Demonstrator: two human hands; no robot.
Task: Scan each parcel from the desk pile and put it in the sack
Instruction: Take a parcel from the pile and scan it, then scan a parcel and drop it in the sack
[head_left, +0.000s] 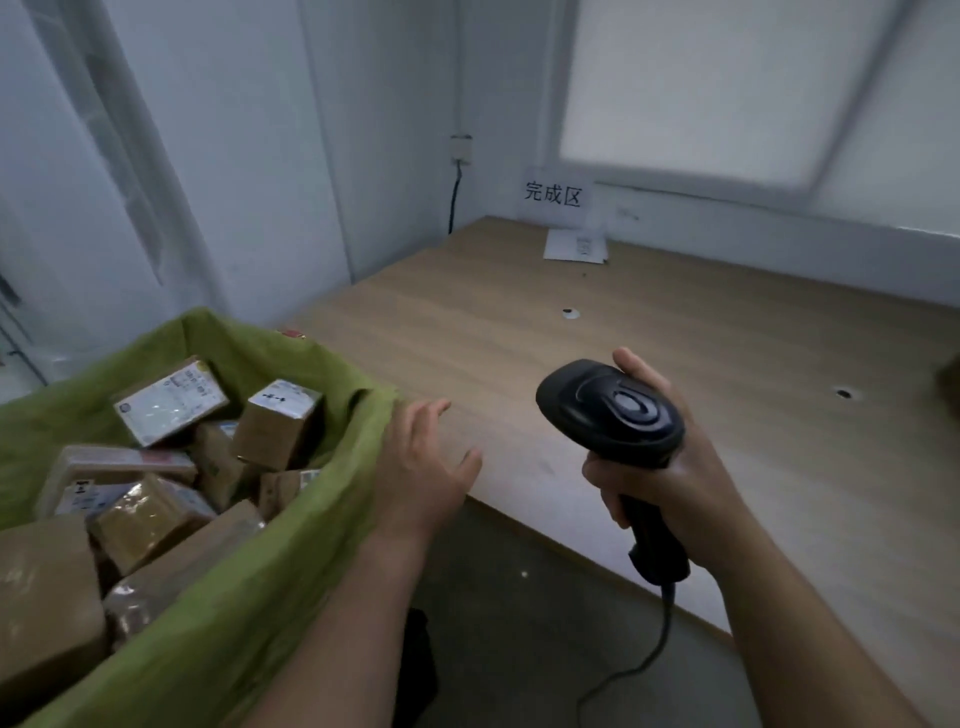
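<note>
Wood-grain desk (467, 322) runs to pale walls (389, 130). Frosted window (701, 88) beyond the right hand (670, 467); light dim. Printed sign (552, 195) on the wall by its lower corner, white paper (574, 245) beneath. Socket (461, 148) with dark cable (455, 197) beyond the left hand (423, 467). Grey floor (519, 587) between the hands.

From the right hand (675, 478) gripping the barcode scanner (613, 410), open desk (675, 322) surface runs from ten to three o'clock; a paper sheet (574, 245) lies far off at eleven. At nine, cardboard parcels (278, 423) crowd the green sack (311, 545).
</note>
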